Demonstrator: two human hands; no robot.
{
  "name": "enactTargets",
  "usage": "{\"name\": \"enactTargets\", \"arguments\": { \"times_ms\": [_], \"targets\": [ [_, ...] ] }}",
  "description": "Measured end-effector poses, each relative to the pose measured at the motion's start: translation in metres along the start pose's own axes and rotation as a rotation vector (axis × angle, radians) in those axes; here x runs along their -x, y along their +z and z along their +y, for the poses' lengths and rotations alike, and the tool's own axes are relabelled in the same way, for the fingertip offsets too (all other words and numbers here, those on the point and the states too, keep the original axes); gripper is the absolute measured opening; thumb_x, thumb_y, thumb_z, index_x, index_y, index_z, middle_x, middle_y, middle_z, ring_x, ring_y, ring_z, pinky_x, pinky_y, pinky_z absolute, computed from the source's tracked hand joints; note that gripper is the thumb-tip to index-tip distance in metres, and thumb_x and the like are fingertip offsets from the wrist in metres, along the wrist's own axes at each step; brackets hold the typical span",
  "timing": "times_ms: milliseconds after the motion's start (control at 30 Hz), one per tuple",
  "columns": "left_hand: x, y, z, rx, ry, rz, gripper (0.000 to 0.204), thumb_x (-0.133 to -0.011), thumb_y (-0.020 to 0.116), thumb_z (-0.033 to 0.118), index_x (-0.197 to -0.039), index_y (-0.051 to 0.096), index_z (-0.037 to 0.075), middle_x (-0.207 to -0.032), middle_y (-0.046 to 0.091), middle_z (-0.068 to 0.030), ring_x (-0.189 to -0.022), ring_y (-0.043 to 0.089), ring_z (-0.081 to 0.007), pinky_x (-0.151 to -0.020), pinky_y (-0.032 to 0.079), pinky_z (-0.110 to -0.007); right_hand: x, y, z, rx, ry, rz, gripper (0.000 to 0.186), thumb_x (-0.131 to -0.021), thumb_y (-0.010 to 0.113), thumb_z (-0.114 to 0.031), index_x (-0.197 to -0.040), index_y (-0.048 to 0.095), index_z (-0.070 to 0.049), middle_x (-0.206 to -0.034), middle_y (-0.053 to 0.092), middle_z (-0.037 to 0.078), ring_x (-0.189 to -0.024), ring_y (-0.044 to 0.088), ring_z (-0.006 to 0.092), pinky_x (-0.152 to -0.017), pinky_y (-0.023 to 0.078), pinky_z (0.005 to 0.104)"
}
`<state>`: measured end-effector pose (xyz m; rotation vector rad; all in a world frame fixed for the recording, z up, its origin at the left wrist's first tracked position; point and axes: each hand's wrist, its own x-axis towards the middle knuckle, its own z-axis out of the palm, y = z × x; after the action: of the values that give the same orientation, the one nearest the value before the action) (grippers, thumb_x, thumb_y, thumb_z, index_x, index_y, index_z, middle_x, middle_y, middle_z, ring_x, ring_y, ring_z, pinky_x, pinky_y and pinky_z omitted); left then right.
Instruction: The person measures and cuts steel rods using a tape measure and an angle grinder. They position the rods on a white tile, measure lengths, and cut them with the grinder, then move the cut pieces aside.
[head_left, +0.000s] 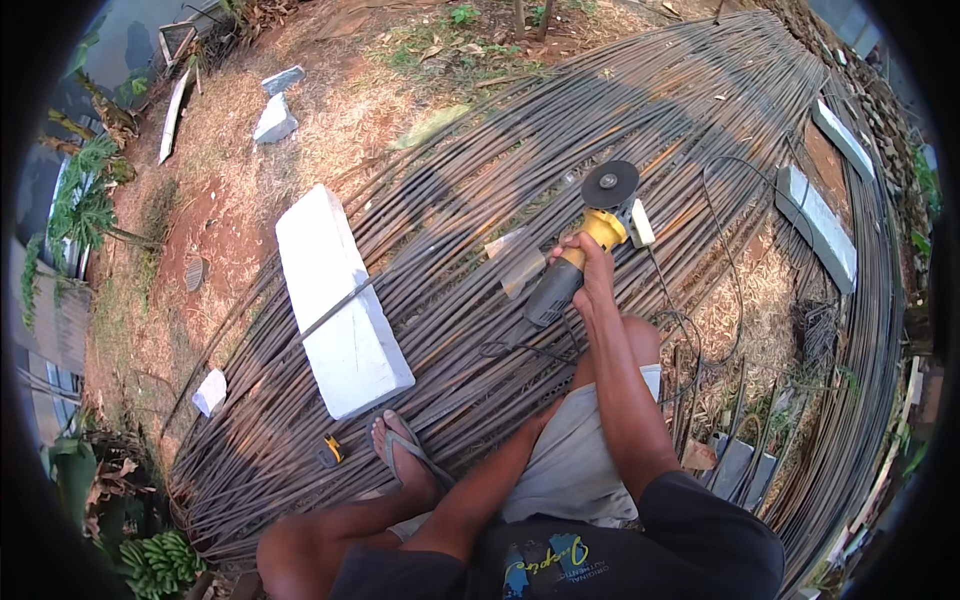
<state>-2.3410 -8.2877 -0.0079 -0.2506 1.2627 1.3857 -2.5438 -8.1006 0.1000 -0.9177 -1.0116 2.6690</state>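
My right hand (594,268) is wrapped round a yellow and grey angle grinder (555,292). A dark round disc (622,186) on the grinder's head points away from me. My left forearm (480,485) reaches across toward my right knee; its hand is mostly hidden there, and its fingers cannot be made out. Below the grinder lies a wide bed of long steel bars (460,275). To the left, a long white block (350,310) rests on them, with a single bar (338,308) crossing its top. A small yellow and black tape measure (332,452) lies near my left foot.
A black cable (738,270) loops over the bars and ground at right. Pale blocks (820,228) stand at the right, and smaller white chunks (275,120) lie far left. My sandalled foot (398,448) is on the bars. Green bananas (160,562) are at lower left.
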Motion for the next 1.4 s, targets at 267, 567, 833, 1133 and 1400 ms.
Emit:
{"name": "enactTargets", "arguments": {
  "times_ms": [267, 567, 833, 1133, 1400],
  "targets": [
    [0.006, -0.002, -0.019, -0.306, 0.069, -0.018, 0.062, -0.103, 0.053, 0.041, -0.146, 0.054, -0.003, -0.143, 0.06, -0.0221, -0.134, 0.056, -0.0321, -0.11, 0.044, -0.042, 0.002, 0.013, 0.018, 0.018, 0.045, -0.004, 0.013, -0.086, 0.067, -0.009, -0.094, 0.06, -0.001, -0.082, 0.064, 0.011, -0.071, 0.069, 0.0242, -0.068, 0.06, 0.0381],
    [0.002, 0.002, -0.022, -0.378, 0.112, -0.034, 0.06, -0.102, 0.055, 0.04, -0.144, 0.056, -0.003, -0.14, 0.062, -0.0228, -0.13, 0.058, -0.0328, -0.109, 0.045, -0.042, -0.007, 0.027, 0.025, 0.031, 0.06, -0.012, 0.015, -0.082, 0.069, -0.007, -0.093, 0.061, 0.001, -0.08, 0.064, 0.013, -0.069, 0.067, 0.0259, -0.068, 0.06, 0.0388],
    [-0.002, 0.001, -0.023, -0.428, 0.137, -0.036, 0.059, -0.101, 0.056, 0.039, -0.142, 0.057, -0.003, -0.136, 0.064, -0.0234, -0.128, 0.06, -0.0334, -0.107, 0.046, -0.043, -0.003, 0.036, 0.03, 0.073, 0.105, -0.021, 0.016, -0.082, 0.07, -0.007, -0.092, 0.062, 0.002, -0.077, 0.064, 0.014, -0.069, 0.067, 0.0265, -0.067, 0.06, 0.0375],
    [-0.005, -0.004, -0.022, -0.487, 0.166, -0.034, 0.057, -0.1, 0.058, 0.038, -0.14, 0.059, -0.004, -0.133, 0.065, -0.0241, -0.124, 0.062, -0.0341, -0.106, 0.048, -0.043, 0.005, 0.04, 0.026, 0.089, 0.075, -0.037, 0.017, -0.082, 0.071, -0.008, -0.093, 0.062, 0.001, -0.08, 0.065, 0.013, -0.068, 0.068, 0.0248, -0.066, 0.06, 0.0364],
    [-0.002, -0.012, -0.018, -0.539, 0.2, -0.029, 0.056, -0.099, 0.059, 0.037, -0.138, 0.061, -0.004, -0.13, 0.067, -0.0247, -0.121, 0.064, -0.0347, -0.104, 0.049, -0.044, -0.008, 0.023, 0.027, 0.088, 0.132, -0.07, 0.014, -0.085, 0.07, -0.01, -0.092, 0.062, -0.001, -0.08, 0.066, 0.012, -0.07, 0.068, 0.0247, -0.068, 0.06, 0.037]
  ]
}}
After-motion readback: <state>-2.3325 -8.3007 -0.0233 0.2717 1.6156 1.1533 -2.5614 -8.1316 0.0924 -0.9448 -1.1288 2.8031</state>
